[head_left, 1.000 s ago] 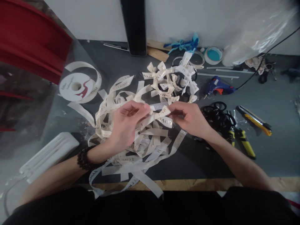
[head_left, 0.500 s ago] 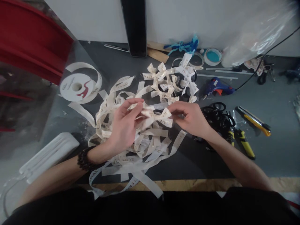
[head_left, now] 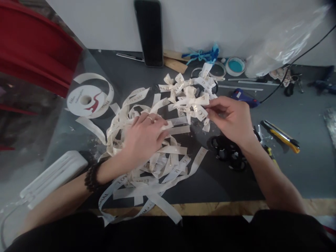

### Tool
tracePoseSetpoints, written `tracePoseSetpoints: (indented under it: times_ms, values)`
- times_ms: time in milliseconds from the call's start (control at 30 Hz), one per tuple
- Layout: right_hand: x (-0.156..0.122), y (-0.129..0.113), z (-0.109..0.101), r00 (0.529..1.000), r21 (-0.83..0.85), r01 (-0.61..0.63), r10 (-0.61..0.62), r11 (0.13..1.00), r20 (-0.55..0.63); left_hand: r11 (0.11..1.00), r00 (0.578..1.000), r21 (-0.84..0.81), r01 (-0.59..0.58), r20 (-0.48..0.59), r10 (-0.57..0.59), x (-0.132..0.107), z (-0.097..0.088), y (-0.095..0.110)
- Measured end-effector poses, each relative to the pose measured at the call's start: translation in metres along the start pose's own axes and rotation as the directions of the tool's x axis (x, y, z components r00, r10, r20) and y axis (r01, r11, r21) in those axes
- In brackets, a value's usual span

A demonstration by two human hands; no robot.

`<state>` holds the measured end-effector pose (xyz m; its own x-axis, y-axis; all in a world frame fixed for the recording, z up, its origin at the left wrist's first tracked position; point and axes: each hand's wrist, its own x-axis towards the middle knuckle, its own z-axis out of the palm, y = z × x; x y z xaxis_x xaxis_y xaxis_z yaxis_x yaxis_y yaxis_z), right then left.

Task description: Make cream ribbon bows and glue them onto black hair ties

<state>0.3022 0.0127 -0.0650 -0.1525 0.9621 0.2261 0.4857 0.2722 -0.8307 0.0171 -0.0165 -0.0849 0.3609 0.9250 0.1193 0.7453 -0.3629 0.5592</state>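
The right hand (head_left: 231, 120) pinched a cream, gold-lettered ribbon bow (head_left: 198, 109) at a cluster of similar bows (head_left: 180, 82). The left hand (head_left: 144, 138) lay over loose cream printed ribbon strips (head_left: 168, 189), its grip unclear.

Glue gun (head_left: 246, 99) and ribbons (head_left: 174, 150) suggest a craft workshop.

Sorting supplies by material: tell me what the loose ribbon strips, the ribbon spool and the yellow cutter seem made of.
Ribbon strips: likely woven fabric, judging by their soft curls and faint sheen.
Ribbon spool: card or plastic, I can't tell which; its white face looks smooth, with a red print.
Yellow cutter: probably plastic, evenly coloured, with a shiny silvery strip, likely metal.
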Motion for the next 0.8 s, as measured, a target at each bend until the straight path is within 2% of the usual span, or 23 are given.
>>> tracePoseSetpoints:
  times_ms: [133, 300, 400, 467, 533, 600, 700, 800]
  values:
    - [0.005, 0.001, -0.004, 0.995, -0.106, -0.001, -0.009, 0.994, -0.096, 0.986, 0.996, 0.159, -0.051, 0.077, 0.040, -0.008, 0.011, 0.003]
    - [0.005, 0.003, -0.003, 0.988, -0.212, 0.040, -0.070, 0.976, -0.137, 0.930, 0.983, 0.318, -0.185, 0.081, 0.167, -0.009, 0.013, 0.005]
    - [0.006, 0.002, -0.003, 0.962, -0.243, 0.060, -0.120, 0.968, -0.244, 0.928, 0.965, 0.270, -0.256, 0.024, 0.260, -0.010, 0.010, 0.009]
    - [0.007, 0.003, -0.004, 0.936, -0.254, 0.053, -0.137, 0.966, -0.324, 0.945, 0.958, 0.171, -0.278, -0.027, 0.287, -0.011, 0.007, 0.014]
    - [0.007, 0.005, -0.005, 0.927, -0.218, 0.015, -0.095, 0.976, -0.363, 0.971, 0.971, 0.009, -0.239, -0.024, 0.239, -0.013, 0.003, 0.020]
    - [0.007, 0.007, -0.005, 0.934, -0.137, -0.033, -0.018, 0.990, -0.357, 0.974, 0.990, -0.195, -0.114, 0.057, 0.127, -0.015, -0.001, 0.025]
    - [0.006, 0.010, -0.004, 0.961, -0.091, -0.083, 0.056, 0.992, -0.270, 0.916, 0.984, -0.397, 0.067, 0.180, 0.006, -0.015, -0.005, 0.029]
    - [0.004, 0.009, -0.003, 0.981, -0.110, -0.112, 0.092, 0.988, -0.173, 0.862, 0.965, -0.480, 0.164, 0.260, -0.039, -0.013, -0.006, 0.029]
